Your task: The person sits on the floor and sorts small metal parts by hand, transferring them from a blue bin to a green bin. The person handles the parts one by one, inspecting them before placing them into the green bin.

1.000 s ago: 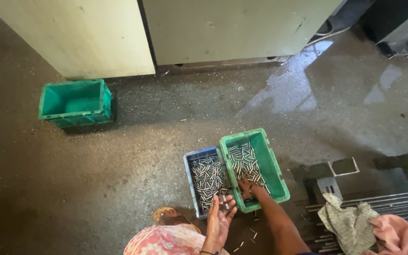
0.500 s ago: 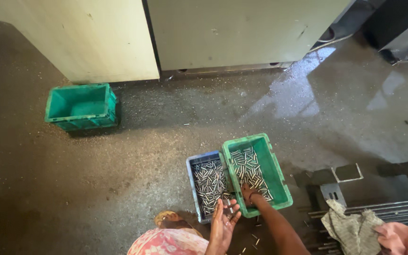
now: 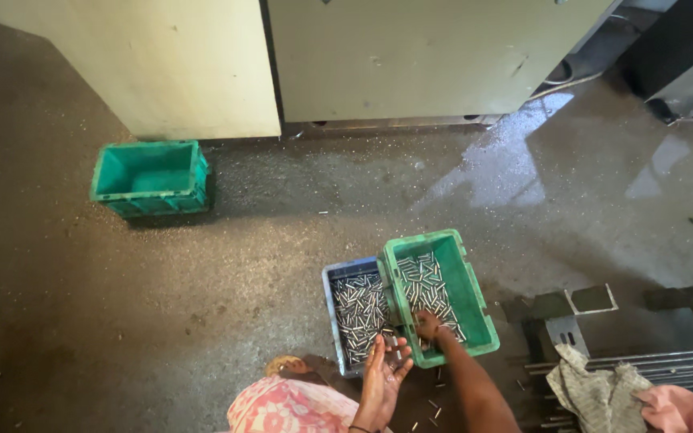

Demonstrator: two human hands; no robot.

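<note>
1. No labels, signs or screens show.
2. Green crate (image 3: 439, 293): open plastic box on the floor at lower centre, tilted, holding small metal pins.
3. Grey-blue crate (image 3: 354, 317): open box touching the green crate's left side, also filled with metal pins.
4. Teal crate (image 3: 151, 178): open rectangular box on the floor at upper left, well apart from the other two, just before a pale cabinet wall.
</note>
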